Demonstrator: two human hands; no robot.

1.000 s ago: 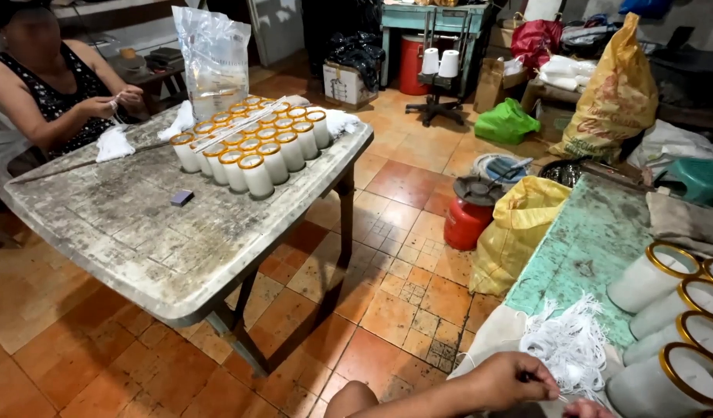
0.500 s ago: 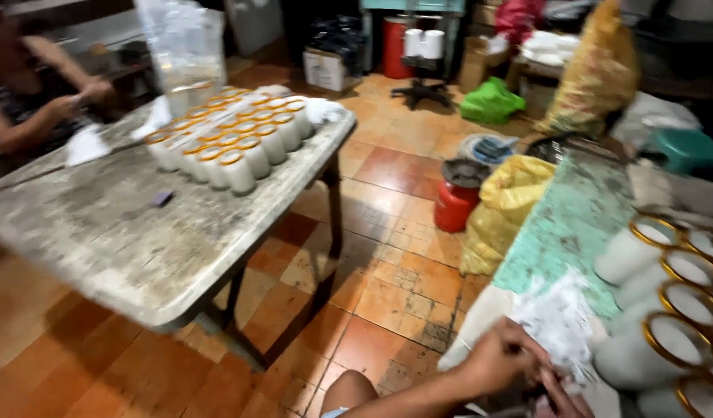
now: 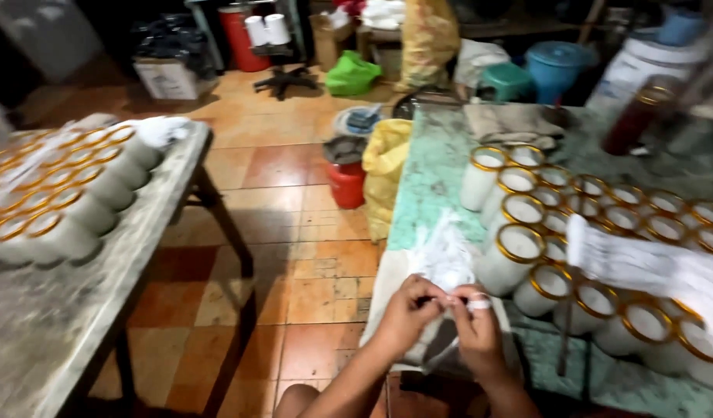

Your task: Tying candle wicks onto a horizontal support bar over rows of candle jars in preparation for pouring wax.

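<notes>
My left hand (image 3: 409, 313) and my right hand (image 3: 475, 327) meet over the near edge of a green-topped table (image 3: 426, 178). Both pinch a thin white strand that comes off a loose white bundle (image 3: 443, 251) lying just beyond them. White tape wraps one finger of my right hand. Several white glass candles with gold rims (image 3: 519, 248) stand in rows to the right of the bundle. A white cloth (image 3: 650, 267) lies over some of them.
A grey table (image 3: 70, 310) on the left carries several more gold-rimmed candles (image 3: 78, 197). A tiled floor aisle runs between the tables, with a red bucket (image 3: 347, 184) and a yellow bag (image 3: 387, 166). Bins, bags and a chair base crowd the back.
The view has swung right, away from the grey table and the seated person, onto the green table. My hands have come together on the white strand.
</notes>
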